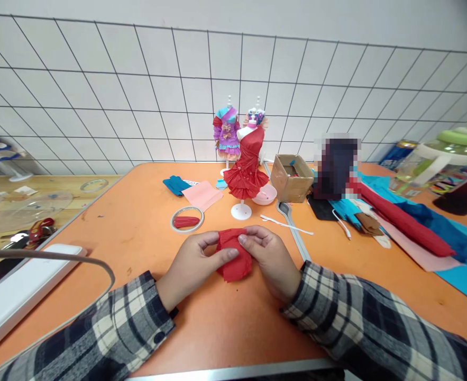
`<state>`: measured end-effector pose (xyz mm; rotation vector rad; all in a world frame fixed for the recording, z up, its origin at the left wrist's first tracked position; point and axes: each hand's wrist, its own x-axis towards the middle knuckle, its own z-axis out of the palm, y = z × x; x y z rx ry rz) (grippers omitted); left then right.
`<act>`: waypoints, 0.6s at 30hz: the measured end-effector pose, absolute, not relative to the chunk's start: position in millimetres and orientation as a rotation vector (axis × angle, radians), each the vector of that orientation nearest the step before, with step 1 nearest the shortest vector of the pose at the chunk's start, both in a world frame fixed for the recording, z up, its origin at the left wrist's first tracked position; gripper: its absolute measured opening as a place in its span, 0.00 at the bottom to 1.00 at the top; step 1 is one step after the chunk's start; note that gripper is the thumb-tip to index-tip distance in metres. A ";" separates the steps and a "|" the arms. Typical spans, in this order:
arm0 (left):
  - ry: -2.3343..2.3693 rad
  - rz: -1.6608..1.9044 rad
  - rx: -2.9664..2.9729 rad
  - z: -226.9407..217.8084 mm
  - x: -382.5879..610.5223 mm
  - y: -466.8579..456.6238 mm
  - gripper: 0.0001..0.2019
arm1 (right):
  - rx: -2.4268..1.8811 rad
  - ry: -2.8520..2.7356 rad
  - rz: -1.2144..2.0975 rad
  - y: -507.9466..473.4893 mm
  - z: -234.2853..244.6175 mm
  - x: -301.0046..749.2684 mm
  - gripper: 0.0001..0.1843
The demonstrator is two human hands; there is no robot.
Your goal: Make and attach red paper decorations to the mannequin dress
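Observation:
Both my hands pinch a crumpled piece of red crepe paper [233, 260] just above the orange table [146, 222]. My left hand [195, 267] grips its left side with thumb and fingers closed on it. My right hand [268, 256] holds its top right edge, fingers curled. Behind the paper stands a small mannequin in a red paper dress [246, 169] on a white base, and beside it a second mannequin in a purple and blue dress [227, 132].
A tape roll [186, 219] with red paper inside lies ahead of my hands. Pink paper [202, 194], a blue scrap [176, 184], a cardboard box [292, 178], a pink dish [265, 194], white sticks, rolled red, blue and pink paper sheets [408, 222] at right. A white power strip [19, 291] lies left.

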<state>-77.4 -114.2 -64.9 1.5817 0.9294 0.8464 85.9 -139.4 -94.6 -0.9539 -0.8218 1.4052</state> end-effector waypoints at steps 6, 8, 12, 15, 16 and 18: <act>1.066 0.851 1.574 -66.5 -76.4 -112.1 0.15 | -1.030 -1.109 1.180 -141.1 -93.4 84.1 0.17; 1.055 0.837 1.545 -67.7 -82.4 -106.6 0.15 | -1.102 -1.306 1.013 -137.2 -85.3 97.2 0.15; 0.936 0.805 1.410 -70.2 -98.7 -93.1 0.15 | -1.518 -1.982 0.465 -125.3 -63.7 143.3 0.09; 0.861 0.802 1.277 -70.9 -106.3 -88.0 0.13 | -1.867 -2.227 0.284 -123.1 -55.1 169.4 0.10; 0.844 0.805 1.230 -70.7 -107.1 -87.8 0.12 | -1.942 -2.271 0.274 -124.6 -54.4 173.1 0.10; 0.814 0.812 1.144 -70.1 -106.9 -88.8 0.11 | -2.048 -2.334 0.245 -130.0 -55.0 173.5 0.10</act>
